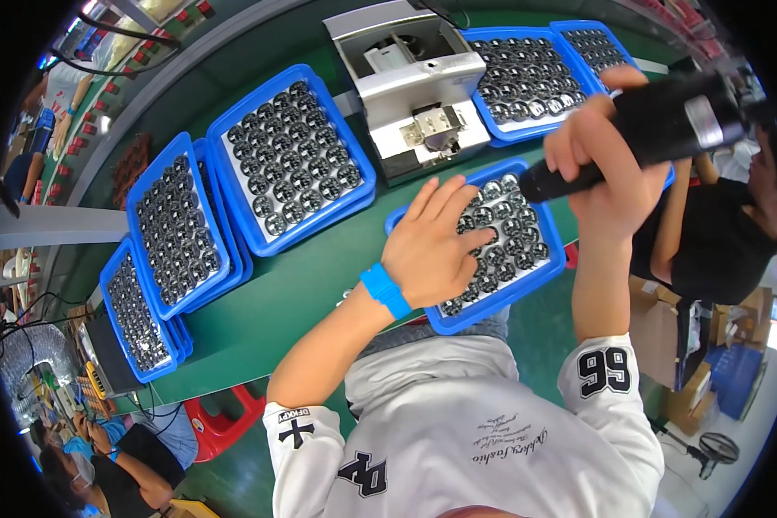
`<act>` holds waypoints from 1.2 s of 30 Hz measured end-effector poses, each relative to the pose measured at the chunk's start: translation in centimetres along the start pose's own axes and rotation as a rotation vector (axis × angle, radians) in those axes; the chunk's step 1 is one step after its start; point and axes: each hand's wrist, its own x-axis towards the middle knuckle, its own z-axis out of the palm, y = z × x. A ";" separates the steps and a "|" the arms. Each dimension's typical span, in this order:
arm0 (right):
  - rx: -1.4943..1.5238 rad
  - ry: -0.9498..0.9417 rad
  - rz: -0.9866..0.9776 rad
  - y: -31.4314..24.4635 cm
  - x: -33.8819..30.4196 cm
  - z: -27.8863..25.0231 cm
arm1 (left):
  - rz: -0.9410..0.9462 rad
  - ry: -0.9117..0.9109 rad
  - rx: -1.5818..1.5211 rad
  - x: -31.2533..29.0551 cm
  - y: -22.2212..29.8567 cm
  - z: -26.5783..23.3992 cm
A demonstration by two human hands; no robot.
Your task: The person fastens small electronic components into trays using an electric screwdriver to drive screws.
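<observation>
My right hand [611, 168] is wrapped round a thick black handheld tool with a tapered nozzle [678, 121]. The tool's narrow end points down and left, over the far right part of a blue tray [457, 325]. Rows of round, shiny dark parts [514, 229] lie on a white sheet in that tray. My left hand [432, 246], with a blue band at the wrist, spreads over the tray's left side, fingers apart. Its fingertips are over or on the parts; actual contact is hard to tell. Some parts are hidden beneath it.
A metal fixture [419, 86] stands behind the tray on the green table [306, 281]. Stacked blue trays of similar parts [293, 160] fill the left; another such tray [527, 82] lies at the back right. One person [725, 224] is at the right, another [116, 475] lower left.
</observation>
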 end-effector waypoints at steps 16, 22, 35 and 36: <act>-0.035 0.121 -0.022 2.1 -3.9 -5.3 | 0.076 -0.109 0.143 3.3 2.4 0.4; -0.085 0.139 -0.041 3.8 -4.2 -5.1 | 0.022 -0.156 0.132 3.4 2.0 0.5; -0.171 0.022 -0.070 5.5 -4.6 -4.8 | 0.003 -0.142 0.103 3.1 1.5 1.0; -0.172 0.022 -0.067 5.6 -4.6 -4.7 | 0.004 -0.145 0.103 3.0 1.5 1.1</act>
